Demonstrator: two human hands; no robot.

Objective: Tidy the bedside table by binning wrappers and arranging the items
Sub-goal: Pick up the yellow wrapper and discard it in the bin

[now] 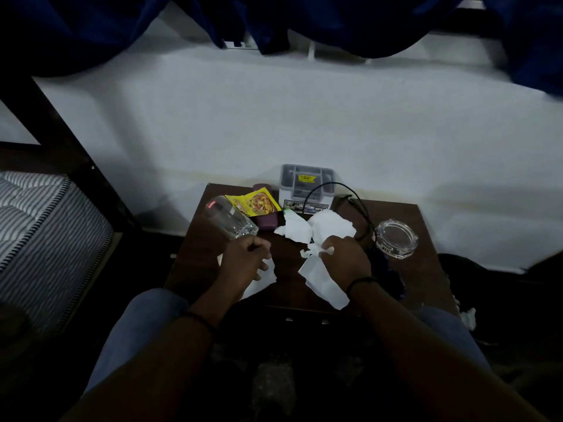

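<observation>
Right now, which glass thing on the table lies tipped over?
The tall drinking glass at the left lies on its side; the squat glass ashtray at the right sits upright.

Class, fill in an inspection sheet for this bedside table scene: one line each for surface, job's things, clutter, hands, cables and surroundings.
Surface: dark wooden bedside table, dimly lit.
Job's things: yellow food wrapper at the back left; a glass tumbler lying on its side; a clear glass ashtray at the right; a grey box against the wall.
Clutter: torn white paper pieces across the middle and front.
Hands: left hand is curled over a white scrap; whether it grips it is unclear. Right hand pinches crumpled white paper.
Cables: black cable loops in front of the box.
Surroundings: striped mattress left, white wall behind, blue curtains above.
</observation>
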